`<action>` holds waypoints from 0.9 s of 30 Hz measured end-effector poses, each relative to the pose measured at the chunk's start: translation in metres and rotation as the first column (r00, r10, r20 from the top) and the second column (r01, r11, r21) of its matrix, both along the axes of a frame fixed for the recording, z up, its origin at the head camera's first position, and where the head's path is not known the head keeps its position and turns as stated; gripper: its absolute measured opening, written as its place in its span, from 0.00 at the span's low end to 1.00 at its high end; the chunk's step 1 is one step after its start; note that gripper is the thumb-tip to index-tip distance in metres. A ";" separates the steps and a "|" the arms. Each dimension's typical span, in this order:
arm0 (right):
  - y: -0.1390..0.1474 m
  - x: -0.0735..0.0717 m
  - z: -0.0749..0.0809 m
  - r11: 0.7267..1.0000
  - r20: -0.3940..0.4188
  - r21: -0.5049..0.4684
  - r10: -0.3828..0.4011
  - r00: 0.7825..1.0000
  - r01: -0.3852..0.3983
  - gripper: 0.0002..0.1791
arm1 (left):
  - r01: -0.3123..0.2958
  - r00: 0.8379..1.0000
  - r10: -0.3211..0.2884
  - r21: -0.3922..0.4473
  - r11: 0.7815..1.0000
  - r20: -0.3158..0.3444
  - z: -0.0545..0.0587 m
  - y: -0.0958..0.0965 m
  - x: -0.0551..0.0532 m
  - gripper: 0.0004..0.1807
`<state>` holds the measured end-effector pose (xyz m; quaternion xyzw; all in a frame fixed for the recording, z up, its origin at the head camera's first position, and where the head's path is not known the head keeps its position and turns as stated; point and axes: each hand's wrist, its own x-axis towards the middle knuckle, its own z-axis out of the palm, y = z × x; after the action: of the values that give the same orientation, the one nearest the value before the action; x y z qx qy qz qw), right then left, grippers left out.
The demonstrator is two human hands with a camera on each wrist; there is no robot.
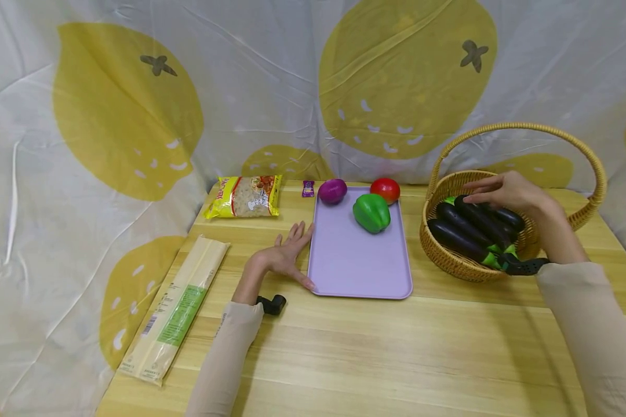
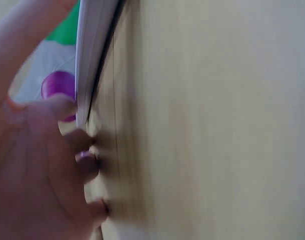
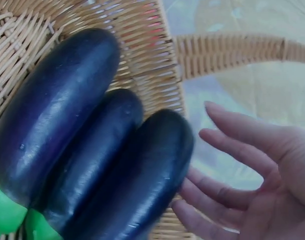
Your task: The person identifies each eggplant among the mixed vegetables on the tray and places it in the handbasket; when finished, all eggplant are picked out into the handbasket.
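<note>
My left hand (image 1: pixel 284 258) spreads its fingers along the left side of a lilac tray (image 1: pixel 357 260), with the thumb at the near left corner. In the left wrist view its fingertips meet the tabletop beside the tray's edge. Over a wicker basket (image 1: pixel 451 264) on the right, my right hand (image 1: pixel 517 193) hovers with loosely bent fingers. Several dark eggplants (image 1: pixel 456 238) with green stem ends lie in that basket. In the right wrist view the fingers are beside the nearest eggplant (image 3: pixel 147 175), gripping nothing; whether some touch it I cannot tell.
On the tray's far part are a green bell pepper (image 1: pixel 371 213), a purple onion-like vegetable (image 1: pixel 332 191) and a red tomato (image 1: pixel 385 190). A small purple packet (image 1: pixel 308 189), a yellow food bag (image 1: pixel 247 197) and a long noodle pack (image 1: pixel 179 310) lie leftward. The basket's handle (image 1: pixel 519 125) arches high.
</note>
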<state>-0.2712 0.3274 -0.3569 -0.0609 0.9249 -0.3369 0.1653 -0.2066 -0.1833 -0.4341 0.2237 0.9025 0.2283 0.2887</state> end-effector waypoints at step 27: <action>-0.180 0.077 0.011 0.970 -0.408 0.223 0.180 0.895 -0.094 0.48 | -0.336 0.758 0.283 0.019 0.942 -0.588 0.071 0.068 0.002 0.40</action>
<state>-0.1944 0.1477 -0.3457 -0.1814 0.9607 -0.2096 -0.0118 -0.2044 -0.1148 -0.3627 0.1177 0.9806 0.1534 -0.0337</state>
